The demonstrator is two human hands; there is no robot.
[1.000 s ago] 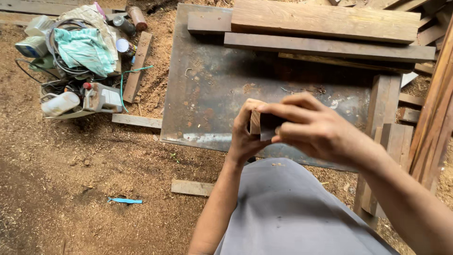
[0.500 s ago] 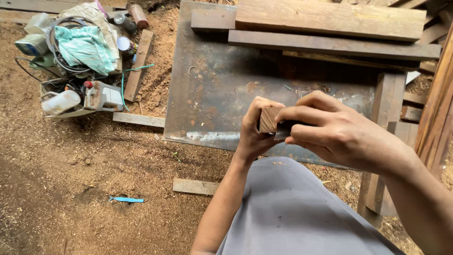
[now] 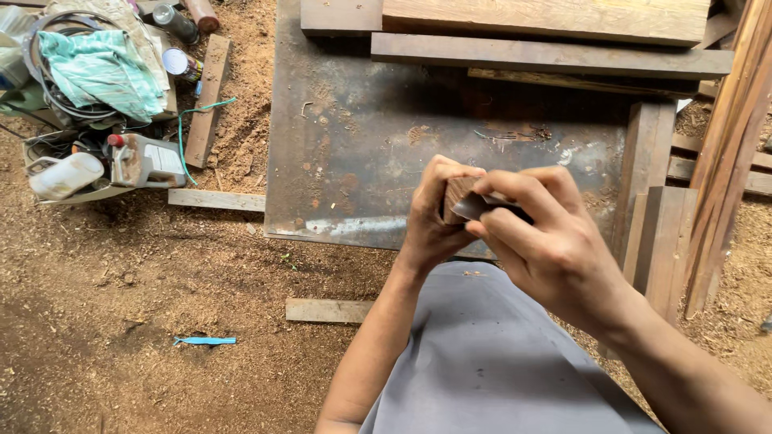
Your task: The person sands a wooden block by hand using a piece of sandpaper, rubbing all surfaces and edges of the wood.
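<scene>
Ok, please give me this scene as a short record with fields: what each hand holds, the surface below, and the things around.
left hand: left hand grips a small wooden block
right hand: right hand presses a thin dark piece against the block
surface below: rusty metal sheet on sawdust ground
upper edge: wooden planks
left side: pile with teal cloth and white jug
ground: blue strip

Small brown wooden block (image 3: 458, 195) – upright, against a dark grey sheet (image 3: 482, 206)
</scene>
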